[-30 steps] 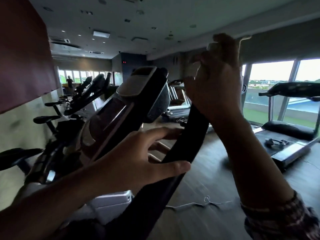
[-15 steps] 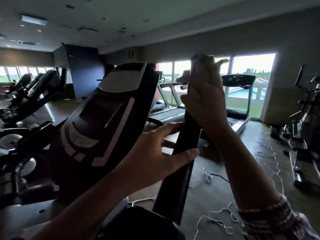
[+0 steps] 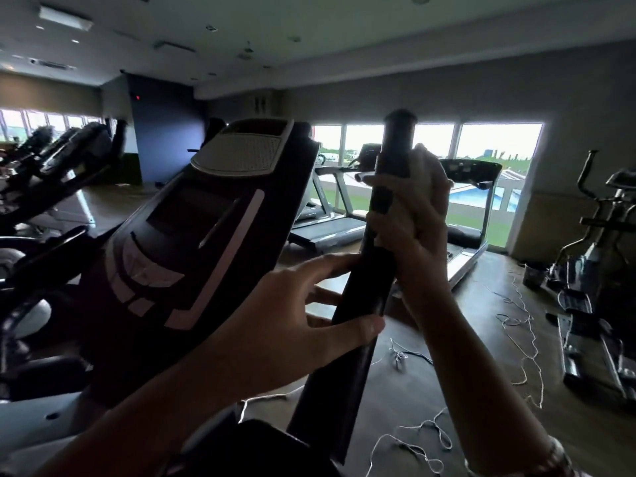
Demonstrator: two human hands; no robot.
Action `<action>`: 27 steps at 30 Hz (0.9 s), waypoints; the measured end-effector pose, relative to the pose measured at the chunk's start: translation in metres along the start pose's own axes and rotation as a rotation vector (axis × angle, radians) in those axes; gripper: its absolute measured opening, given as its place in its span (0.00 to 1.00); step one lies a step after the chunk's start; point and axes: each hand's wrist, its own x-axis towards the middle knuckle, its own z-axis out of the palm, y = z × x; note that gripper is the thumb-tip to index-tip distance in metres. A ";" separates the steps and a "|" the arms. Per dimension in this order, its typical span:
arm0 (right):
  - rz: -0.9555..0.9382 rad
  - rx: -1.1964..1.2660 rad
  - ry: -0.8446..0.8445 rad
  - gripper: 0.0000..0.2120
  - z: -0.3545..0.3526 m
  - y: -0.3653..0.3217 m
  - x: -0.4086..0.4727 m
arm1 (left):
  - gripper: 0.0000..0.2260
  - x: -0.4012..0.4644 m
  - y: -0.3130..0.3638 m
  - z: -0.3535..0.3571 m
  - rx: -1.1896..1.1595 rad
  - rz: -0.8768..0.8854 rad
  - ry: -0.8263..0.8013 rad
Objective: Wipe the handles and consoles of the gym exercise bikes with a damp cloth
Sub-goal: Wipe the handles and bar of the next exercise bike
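One black handle (image 3: 358, 297) of an exercise machine rises up the middle of the view, tilted a little to the right, its rounded top end standing against the bright windows (image 3: 495, 142). Two hands are on it. The right hand (image 3: 409, 218) grips the upper part of the handle, its fingers curled round it, and a pale cloth (image 3: 425, 170) shows between the palm and the bar, just under the top end. The left hand (image 3: 292, 325) is lower down: its thumb lies across the near side of the handle and its fingers reach behind it, so it holds the bar loosely. Just to the left of the handle, and close to the left hand, is the one console (image 3: 206, 228) of this machine, a dark tilted panel with a grey mesh patch at its top, a dark screen in the middle and pale stripes and buttons lower down.

Beyond the handle stand two treadmills (image 3: 330, 222), side by side before the windows. On the far right is one elliptical trainer (image 3: 599, 270). Along the left edge runs a row of dark exercise machines (image 3: 58, 156); their number cannot be told. Several white cords (image 3: 519, 325) lie in loose tangles on the brown floor (image 3: 464, 373).
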 end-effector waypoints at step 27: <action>0.201 -0.041 -0.054 0.20 -0.001 -0.032 -0.019 | 0.30 -0.017 -0.013 -0.005 0.002 0.000 -0.080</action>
